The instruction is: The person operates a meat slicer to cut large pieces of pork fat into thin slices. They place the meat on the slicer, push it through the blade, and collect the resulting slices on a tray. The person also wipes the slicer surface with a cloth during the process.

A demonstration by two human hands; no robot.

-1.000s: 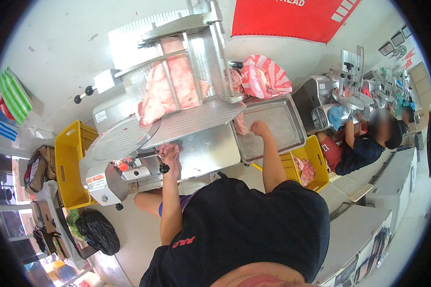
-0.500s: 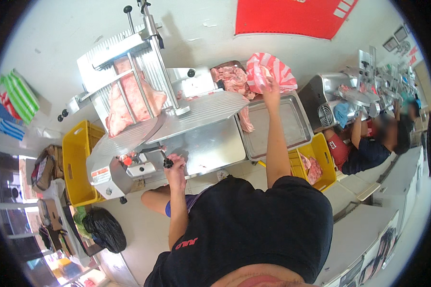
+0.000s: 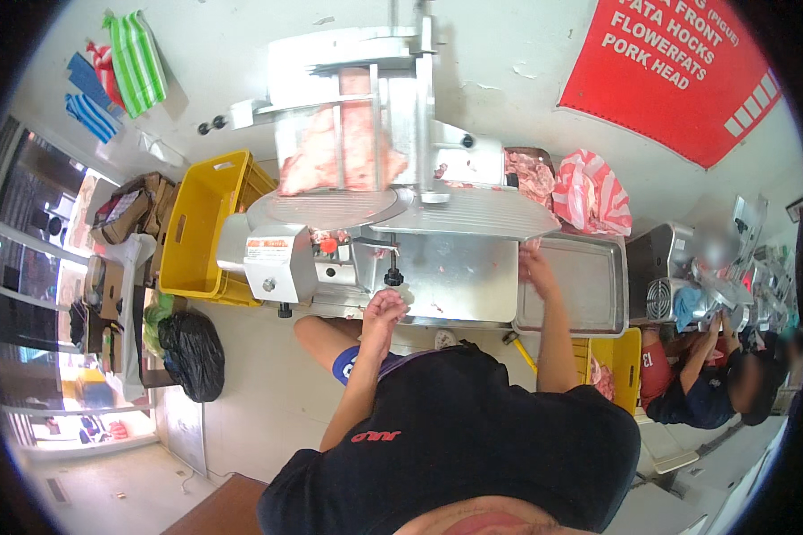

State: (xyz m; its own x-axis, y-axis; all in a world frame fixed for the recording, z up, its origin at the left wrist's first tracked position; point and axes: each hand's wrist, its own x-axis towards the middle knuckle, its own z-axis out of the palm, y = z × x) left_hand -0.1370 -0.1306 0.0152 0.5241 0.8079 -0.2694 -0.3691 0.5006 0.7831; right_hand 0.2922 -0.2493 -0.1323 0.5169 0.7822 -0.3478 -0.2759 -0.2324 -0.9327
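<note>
In the view, the left hand [image 3: 385, 308] sits near six o'clock, fingers curled together, with a black knob [image 3: 393, 276] at its twelve; the right hand [image 3: 535, 267], at three, is over a steel tray [image 3: 589, 278], its grip unclear; the meat slab [image 3: 355, 147] lies on the slicer [image 3: 285, 275] at eleven o'clock

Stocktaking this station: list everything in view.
Slicer: one, silver, centre
Meat slab: one, pink, on slicer
Tray: one, silver, right of slicer
Meat pieces: several, pink, behind tray
Striped bag: one, red, white, behind tray
Crates: two, yellow, left, right
Plastic bag: one, black, left floor
Hanging bags: several, green, blue, wall
Banner: one, red, wall
Other slicers: several, silver, right
Co-worker: at least one, dark shirt, right
Left hand: one, bare, near slicer
Right hand: one, bare, at tray
</note>
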